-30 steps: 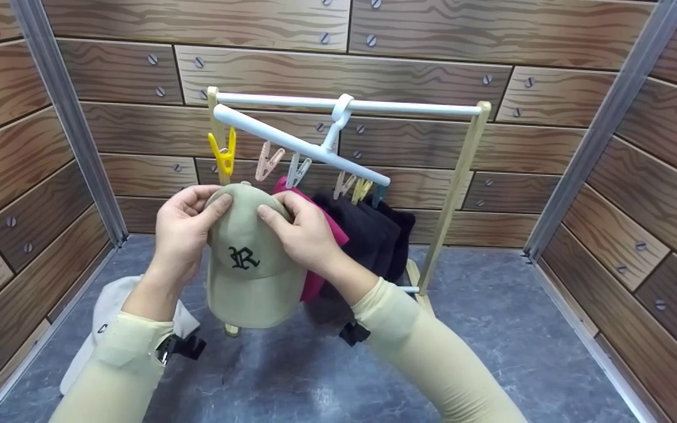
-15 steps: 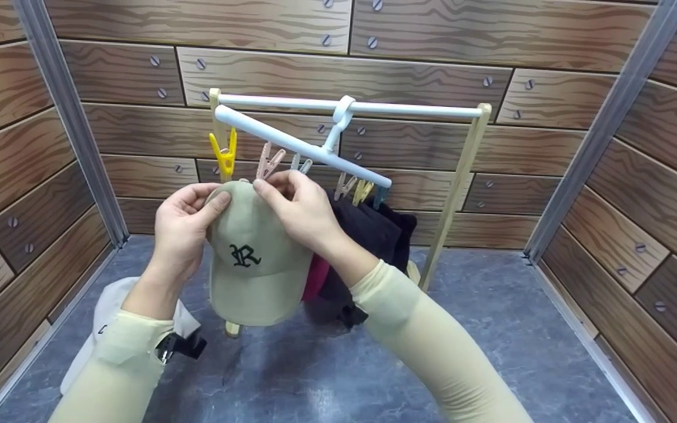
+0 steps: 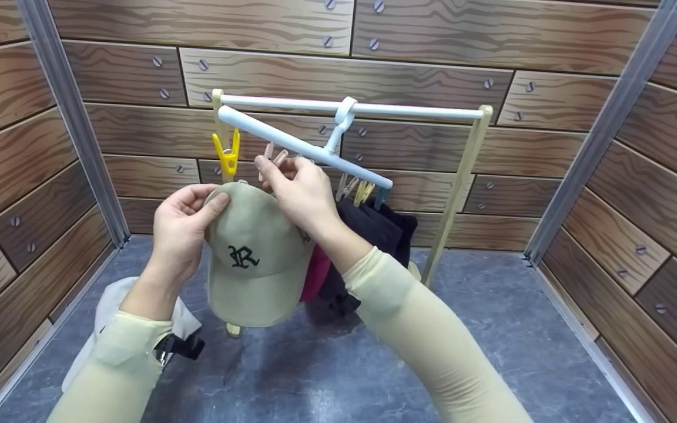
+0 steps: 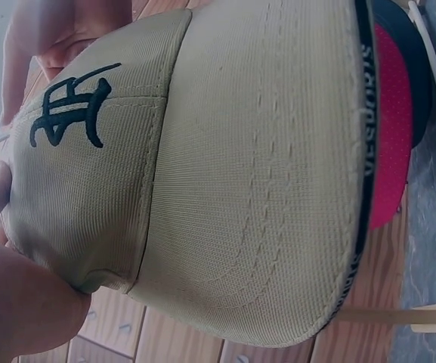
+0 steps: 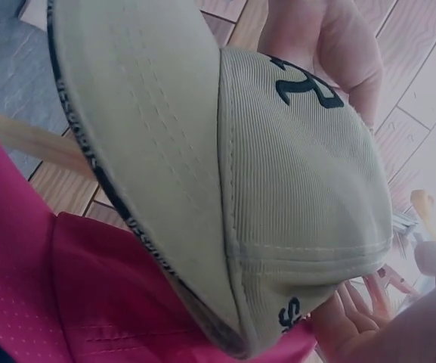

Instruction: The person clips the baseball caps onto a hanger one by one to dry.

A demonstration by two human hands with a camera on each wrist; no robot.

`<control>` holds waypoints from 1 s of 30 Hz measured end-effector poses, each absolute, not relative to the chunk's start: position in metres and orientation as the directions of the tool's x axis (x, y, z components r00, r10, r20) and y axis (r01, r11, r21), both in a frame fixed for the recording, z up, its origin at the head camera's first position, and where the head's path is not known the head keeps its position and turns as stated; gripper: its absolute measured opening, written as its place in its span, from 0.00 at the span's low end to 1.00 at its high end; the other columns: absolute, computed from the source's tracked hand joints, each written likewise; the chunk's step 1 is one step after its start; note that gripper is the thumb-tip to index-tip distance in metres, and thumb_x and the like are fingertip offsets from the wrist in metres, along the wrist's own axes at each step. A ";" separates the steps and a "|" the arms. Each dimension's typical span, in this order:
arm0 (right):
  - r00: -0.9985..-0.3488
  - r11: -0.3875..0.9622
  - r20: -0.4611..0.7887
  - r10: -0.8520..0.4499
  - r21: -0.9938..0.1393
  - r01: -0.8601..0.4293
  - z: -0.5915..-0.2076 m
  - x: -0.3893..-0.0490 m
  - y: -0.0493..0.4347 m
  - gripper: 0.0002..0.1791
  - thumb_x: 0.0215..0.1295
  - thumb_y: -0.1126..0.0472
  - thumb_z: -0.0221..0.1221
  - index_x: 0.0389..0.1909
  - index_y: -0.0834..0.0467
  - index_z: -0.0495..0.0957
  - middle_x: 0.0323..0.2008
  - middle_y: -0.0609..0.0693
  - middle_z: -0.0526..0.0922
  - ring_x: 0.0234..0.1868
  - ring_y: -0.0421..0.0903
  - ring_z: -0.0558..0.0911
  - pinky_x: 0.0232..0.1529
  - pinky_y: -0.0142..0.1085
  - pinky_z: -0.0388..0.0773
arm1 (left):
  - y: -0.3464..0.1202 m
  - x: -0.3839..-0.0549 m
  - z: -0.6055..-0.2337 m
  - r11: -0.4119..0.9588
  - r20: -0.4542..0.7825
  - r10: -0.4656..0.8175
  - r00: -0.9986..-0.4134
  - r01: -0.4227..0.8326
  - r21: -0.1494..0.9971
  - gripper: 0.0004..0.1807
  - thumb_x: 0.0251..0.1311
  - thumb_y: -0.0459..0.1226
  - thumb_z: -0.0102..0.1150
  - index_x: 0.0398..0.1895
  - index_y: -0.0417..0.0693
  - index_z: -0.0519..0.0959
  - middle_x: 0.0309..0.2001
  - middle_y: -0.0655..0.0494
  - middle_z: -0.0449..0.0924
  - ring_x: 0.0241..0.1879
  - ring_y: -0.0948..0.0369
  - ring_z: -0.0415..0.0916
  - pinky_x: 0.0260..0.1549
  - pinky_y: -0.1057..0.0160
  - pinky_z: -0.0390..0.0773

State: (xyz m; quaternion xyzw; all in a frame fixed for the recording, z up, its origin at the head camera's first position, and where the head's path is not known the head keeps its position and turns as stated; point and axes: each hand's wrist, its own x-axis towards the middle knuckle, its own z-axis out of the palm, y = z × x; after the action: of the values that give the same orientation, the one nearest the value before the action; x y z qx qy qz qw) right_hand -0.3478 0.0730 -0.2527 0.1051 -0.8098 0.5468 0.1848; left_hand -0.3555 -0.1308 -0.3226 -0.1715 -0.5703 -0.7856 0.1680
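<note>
My left hand (image 3: 183,226) pinches the crown of a beige baseball cap (image 3: 259,294), thumb in front. The cap hangs brim down, its dark embroidered letter facing me. In the head view, my right hand (image 3: 306,197) is just above the cap's right side, thumb and fingers around a pink clothespin (image 3: 280,157) under the white hanger (image 3: 280,136). The right wrist view shows this pink clothespin (image 5: 390,286) between thumb and fingers, beside the cap's crown (image 5: 308,181). A yellow clothespin (image 3: 228,158) hangs left of it. The left wrist view is mostly filled by the cap's brim (image 4: 255,166).
The tilted hanger hooks onto the rack's white rail (image 3: 421,110). Black caps (image 3: 374,229) hang from clothespins at its right end, with a magenta cap (image 3: 316,273) behind the beige one. A white cap (image 3: 106,314) lies on the grey floor (image 3: 479,352) at left.
My right hand has left the cap's crown and moved up to the pink clothespin. My left hand still holds the beige cap in nearly the same place.
</note>
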 end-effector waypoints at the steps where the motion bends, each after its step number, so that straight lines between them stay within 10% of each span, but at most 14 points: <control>1: -0.911 0.374 0.410 0.039 -0.851 -0.367 -0.252 -0.349 0.073 0.21 0.78 0.38 0.68 0.43 0.53 0.88 0.38 0.50 0.94 0.39 0.42 0.91 0.43 0.36 0.82 | -0.131 -0.355 -0.323 -0.292 0.460 -0.067 -0.885 0.458 0.839 0.06 0.72 0.26 0.71 0.48 0.40 0.88 0.41 0.52 0.92 0.38 0.61 0.89 0.39 0.63 0.88; 16: -0.888 0.415 0.448 0.103 -0.831 -0.371 -0.250 -0.356 0.064 0.26 0.74 0.35 0.70 0.24 0.49 0.90 0.22 0.38 0.89 0.31 0.43 0.91 0.32 0.35 0.77 | -0.129 -0.356 -0.325 -0.279 0.469 -0.053 -0.882 0.464 0.841 0.07 0.72 0.26 0.71 0.49 0.38 0.88 0.41 0.50 0.92 0.39 0.60 0.89 0.40 0.63 0.88; 30: -0.863 0.334 0.493 0.114 -0.837 -0.434 -0.251 -0.360 0.064 0.28 0.78 0.40 0.69 0.27 0.60 0.89 0.25 0.50 0.90 0.22 0.43 0.90 0.28 0.37 0.87 | -0.130 -0.357 -0.326 -0.288 0.464 -0.056 -0.884 0.460 0.840 0.06 0.71 0.25 0.71 0.47 0.40 0.89 0.41 0.50 0.93 0.39 0.61 0.89 0.40 0.63 0.88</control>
State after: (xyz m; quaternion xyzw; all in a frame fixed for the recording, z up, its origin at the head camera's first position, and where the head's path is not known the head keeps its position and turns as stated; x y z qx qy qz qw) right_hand -0.3602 0.0642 -0.2507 0.1026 -0.7802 0.5680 0.2412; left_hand -0.3569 -0.1300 -0.3258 -0.1760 -0.5734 -0.7830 0.1646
